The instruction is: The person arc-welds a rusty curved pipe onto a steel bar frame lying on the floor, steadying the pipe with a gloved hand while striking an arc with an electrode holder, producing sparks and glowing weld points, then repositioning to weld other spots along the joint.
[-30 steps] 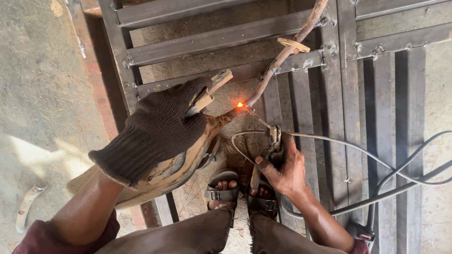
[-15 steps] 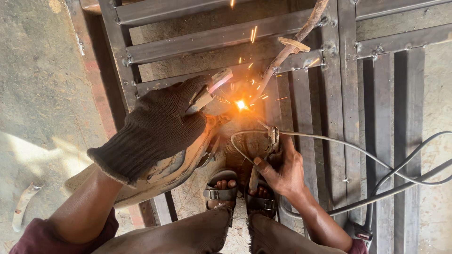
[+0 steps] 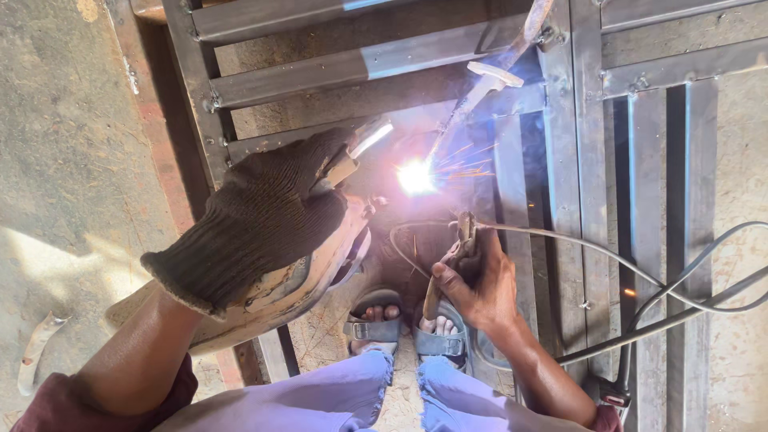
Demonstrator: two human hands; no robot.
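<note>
left hand (image 3: 260,220): dark knit glove | sleeves: maroon | trousers: lilac | sandals: grey

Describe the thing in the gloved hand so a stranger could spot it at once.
Start from the grey steel gate frame lying on the ground. At its lower left, the left hand in a dark knit glove grips a worn tan welding shield. It is the only curved, shell-like piece among straight bars.

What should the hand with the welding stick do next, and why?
Probably creep the right hand with its electrode holder slowly along the joint. The arc burns bright on one spot of the steel frame, sparks flying, while the gloved left hand holds the welding shield beside it.
</note>
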